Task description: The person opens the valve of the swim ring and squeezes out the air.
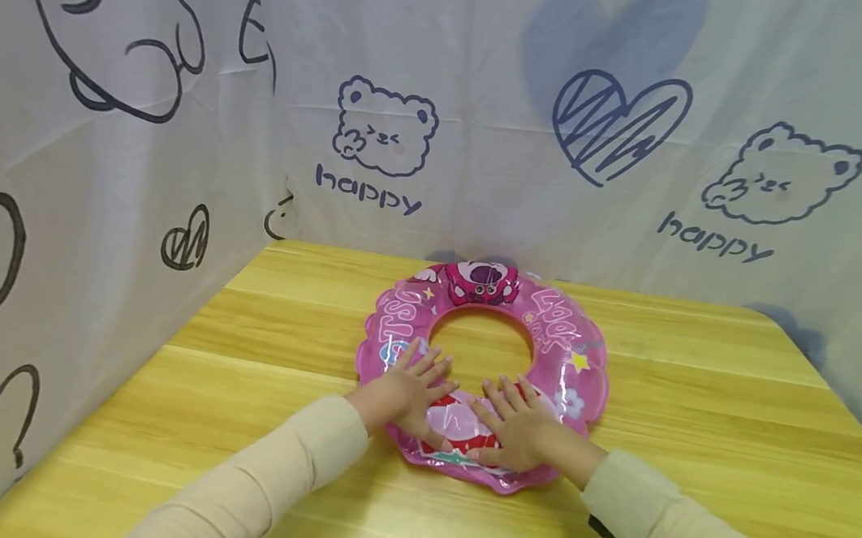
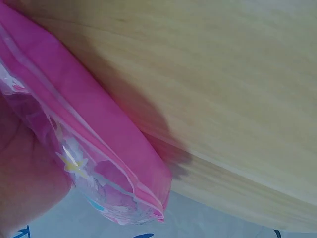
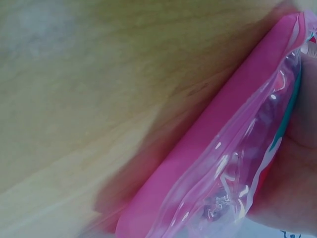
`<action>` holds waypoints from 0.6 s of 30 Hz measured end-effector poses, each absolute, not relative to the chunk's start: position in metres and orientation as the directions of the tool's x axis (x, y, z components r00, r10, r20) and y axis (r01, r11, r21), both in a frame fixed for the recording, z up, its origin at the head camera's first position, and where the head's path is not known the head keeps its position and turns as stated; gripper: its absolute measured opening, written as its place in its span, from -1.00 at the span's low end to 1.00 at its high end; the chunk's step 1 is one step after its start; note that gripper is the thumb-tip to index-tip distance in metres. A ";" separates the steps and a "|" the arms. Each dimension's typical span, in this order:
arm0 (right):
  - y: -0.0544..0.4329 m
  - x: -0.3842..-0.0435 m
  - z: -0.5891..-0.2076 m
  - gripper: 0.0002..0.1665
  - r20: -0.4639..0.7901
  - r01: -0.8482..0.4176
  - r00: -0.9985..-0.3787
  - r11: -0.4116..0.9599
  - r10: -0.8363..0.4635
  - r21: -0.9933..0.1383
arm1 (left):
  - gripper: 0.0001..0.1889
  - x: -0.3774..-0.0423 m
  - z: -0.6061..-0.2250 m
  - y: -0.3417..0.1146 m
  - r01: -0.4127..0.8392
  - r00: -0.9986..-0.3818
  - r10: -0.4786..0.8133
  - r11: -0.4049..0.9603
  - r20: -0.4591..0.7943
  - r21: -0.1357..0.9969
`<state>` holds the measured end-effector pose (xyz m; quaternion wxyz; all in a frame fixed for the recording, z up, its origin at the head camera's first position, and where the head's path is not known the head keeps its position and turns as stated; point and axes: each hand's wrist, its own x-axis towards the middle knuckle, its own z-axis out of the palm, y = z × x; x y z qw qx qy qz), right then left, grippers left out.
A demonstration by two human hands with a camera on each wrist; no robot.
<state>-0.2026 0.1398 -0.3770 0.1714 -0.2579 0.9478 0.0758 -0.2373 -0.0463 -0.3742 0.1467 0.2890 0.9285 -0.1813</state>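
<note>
A pink inflatable swim ring [image 1: 566,382] with a scalloped edge lies flat on the wooden table, puffed with air. Printed on it are a bear, lettering, stars and a strawberry shape. My left hand [image 1: 408,398] rests on the ring's near left part with fingers spread. On the near right part lies my right hand [image 1: 518,426], its fingers spread as well. Both palms face down on the vinyl. In the left wrist view the ring's pink side [image 2: 99,109] shows beside the hand's edge; the right wrist view shows its seam and clear top [image 3: 233,163] under the hand.
The yellow wooden table [image 1: 282,318] extends around the ring. White cloth [image 1: 479,182] with drawn hearts and bears hangs behind the table and along its left side. A small black object [image 1: 602,528] shows by the right sleeve.
</note>
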 end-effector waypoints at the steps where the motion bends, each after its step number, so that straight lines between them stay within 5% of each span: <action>1: 0.140 -0.202 -0.376 -0.11 -0.371 -0.515 -0.806 0.855 -0.462 0.055 | -0.03 -0.237 -0.375 -0.046 0.588 -0.792 0.482 0.766 -0.374 -0.258; 18: 0.141 -0.202 -0.377 -0.10 -0.390 -0.508 -0.803 0.860 -0.451 0.051 | -0.02 -0.237 -0.381 -0.042 0.584 -0.805 0.478 0.743 -0.351 -0.327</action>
